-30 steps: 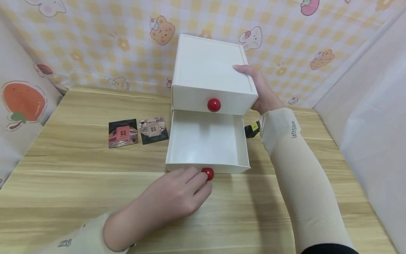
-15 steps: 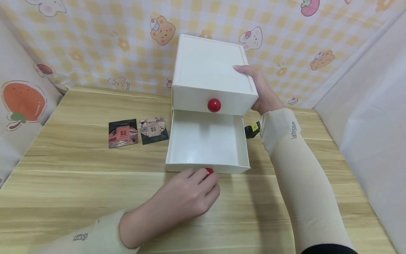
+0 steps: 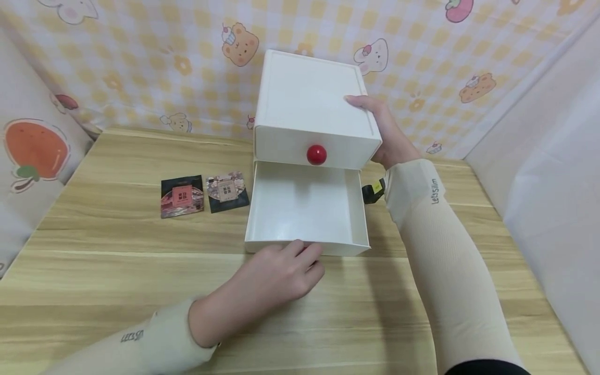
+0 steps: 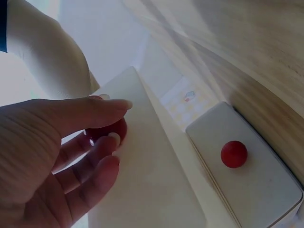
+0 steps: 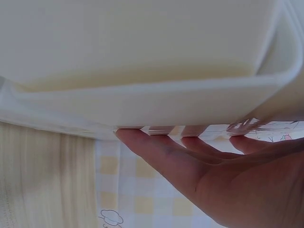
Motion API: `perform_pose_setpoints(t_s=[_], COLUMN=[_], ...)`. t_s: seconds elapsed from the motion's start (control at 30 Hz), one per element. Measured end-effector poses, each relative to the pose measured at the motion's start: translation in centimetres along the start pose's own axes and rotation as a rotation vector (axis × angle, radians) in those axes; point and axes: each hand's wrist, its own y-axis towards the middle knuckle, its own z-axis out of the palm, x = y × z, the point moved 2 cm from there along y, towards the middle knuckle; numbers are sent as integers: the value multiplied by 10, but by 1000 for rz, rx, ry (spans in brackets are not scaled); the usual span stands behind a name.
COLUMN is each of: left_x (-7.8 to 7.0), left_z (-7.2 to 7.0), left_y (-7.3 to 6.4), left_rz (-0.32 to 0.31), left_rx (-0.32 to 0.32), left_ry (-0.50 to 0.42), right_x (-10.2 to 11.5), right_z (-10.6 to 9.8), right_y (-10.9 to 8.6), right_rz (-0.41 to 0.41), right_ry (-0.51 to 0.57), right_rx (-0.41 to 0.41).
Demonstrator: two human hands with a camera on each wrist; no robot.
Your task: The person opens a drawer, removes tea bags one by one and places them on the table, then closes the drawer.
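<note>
A white two-drawer cabinet (image 3: 319, 96) stands against the patterned backdrop. Its upper drawer, with a round red knob (image 3: 316, 154), is closed. The lower drawer (image 3: 344, 249) is pulled out, and its inside is bare. My left hand (image 3: 281, 271) is at that drawer's front. In the left wrist view, thumb and fingertips pinch the lower red knob (image 4: 118, 129), which the hand mostly hides in the head view. My right hand (image 3: 386, 130) rests against the cabinet's right side, thumb over the top edge. Its fingers (image 5: 164, 154) lie fairly straight along the side wall in the right wrist view.
Two flat printed sachets, one dark with a red label (image 3: 182, 197) and one floral (image 3: 227, 192), lie left of the cabinet on the wooden table (image 3: 117, 281). A small black object with a yellow label (image 3: 373, 191) is beside the right wrist.
My left hand has shifted right and slightly up, coming over the lower knob and covering it. The drawer and my right hand have stayed in place.
</note>
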Motion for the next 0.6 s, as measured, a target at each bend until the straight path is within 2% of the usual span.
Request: perform_pose_setpoints(t_s=[0.13, 0.3, 0.6], left_x=[3, 9, 19], left_z=[2, 2, -1], left_y=[1, 3, 7], left_rz=[20, 21, -5], left_rx=[-32, -38, 21], left_ry=[-6, -26, -88], right_x=[0, 0, 0], right_z=[0, 0, 1], right_y=[-1, -1, -2], right_rz=[-5, 0, 10], right_ry=[3, 7, 3], right_rx=[0, 2, 7])
